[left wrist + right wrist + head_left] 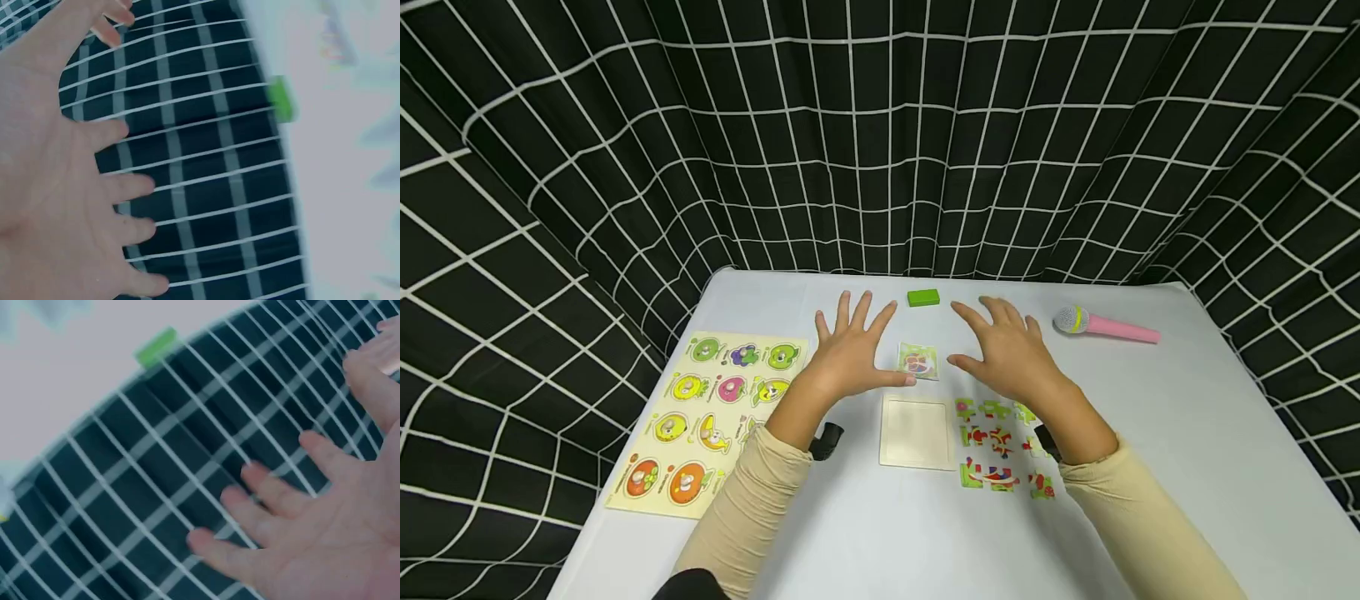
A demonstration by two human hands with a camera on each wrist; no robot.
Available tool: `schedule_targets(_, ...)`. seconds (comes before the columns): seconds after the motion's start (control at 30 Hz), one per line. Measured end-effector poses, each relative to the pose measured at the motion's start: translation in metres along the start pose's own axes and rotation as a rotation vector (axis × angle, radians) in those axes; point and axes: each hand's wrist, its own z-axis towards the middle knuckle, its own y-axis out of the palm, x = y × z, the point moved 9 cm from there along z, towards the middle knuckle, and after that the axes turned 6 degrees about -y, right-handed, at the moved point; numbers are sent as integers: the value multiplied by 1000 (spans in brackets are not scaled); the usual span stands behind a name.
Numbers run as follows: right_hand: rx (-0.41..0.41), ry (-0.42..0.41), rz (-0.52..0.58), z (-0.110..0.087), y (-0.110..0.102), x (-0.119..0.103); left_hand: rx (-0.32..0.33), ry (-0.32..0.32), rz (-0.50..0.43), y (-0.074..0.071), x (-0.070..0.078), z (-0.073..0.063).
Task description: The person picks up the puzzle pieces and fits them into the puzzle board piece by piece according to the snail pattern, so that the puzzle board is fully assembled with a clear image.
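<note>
Both hands hover over the table with fingers spread and nothing in them. My left hand [850, 354] is between the fruit board and a small picture card [918, 361], its thumb overlapping the card's lower edge in the head view. To the right of the card, my right hand [1011, 354] hangs above several loose jigsaw pieces [1000, 437]. A square cream puzzle tray [917, 433] lies between the forearms, with no pieces in it. In the left wrist view the left palm [56, 200] faces the camera; the right palm [337, 525] shows likewise in the right wrist view.
A wooden fruit puzzle board [707, 417] covers the table's left side. At the back edge sits a green block [922, 297]. A pink toy microphone [1105, 325] lies at the back right. Black gridded curtain [880, 150] surrounds the white table [865, 533].
</note>
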Motion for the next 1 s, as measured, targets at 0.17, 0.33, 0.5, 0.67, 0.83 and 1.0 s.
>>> schedule_targets(0.17, -22, -71, -14, -6, 43, 10, -190, 15, 16, 56, -17, -4)
schedule_targets(0.33, -105, -64, 28, -13, 83, 23, -321, 13, -7, 94, -26, -11)
schedule_targets(0.5, -140, -68, 54, -16, 99, 28, -377, -2, -57, 109, -31, -16)
schedule_targets(0.67, -152, -83, 66, -17, 104, 27, -393, -8, -78, 116, -33, -18)
schedule_targets(0.83, -148, -96, 75, -17, 107, 24, -413, -19, -87, 119, -35, -19)
schedule_targets(1.0, -142, -101, 70, -16, 110, 23, -424, -21, -78, 122, -33, -20)
